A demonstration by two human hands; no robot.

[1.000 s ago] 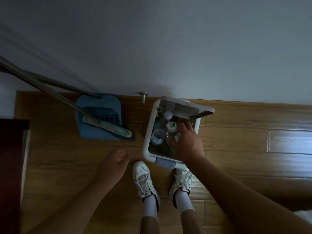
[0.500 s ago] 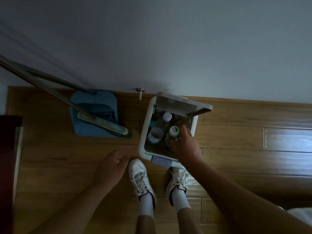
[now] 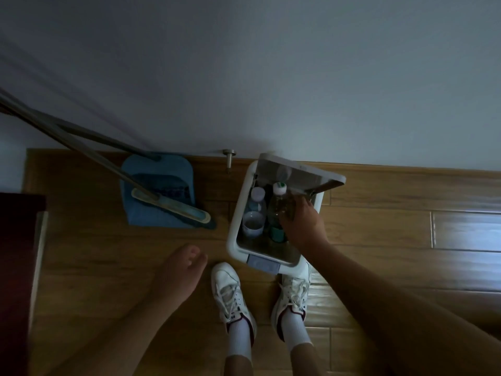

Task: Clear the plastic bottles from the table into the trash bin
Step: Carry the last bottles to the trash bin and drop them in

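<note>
One white trash bin (image 3: 238,213) stood on the wood floor, lid (image 3: 301,173) raised. Inside it: two capped plastic bottles (image 3: 279,204) and one white cup (image 3: 253,223). Right hand (image 3: 303,226) reached into the bin, fingers curled round the right-hand bottle. Left hand (image 3: 180,270) hung left of the bin, loosely curled, holding nothing. One blue dustpan (image 3: 160,185) further left; two white shoes (image 3: 230,291) below the bin.

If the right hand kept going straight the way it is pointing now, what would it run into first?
The right hand points into the open trash bin, fingers around the green-capped bottle. Pushed further, the bottle would probably meet the raised lid or the bin's back wall first; depth is hard to judge.
</note>
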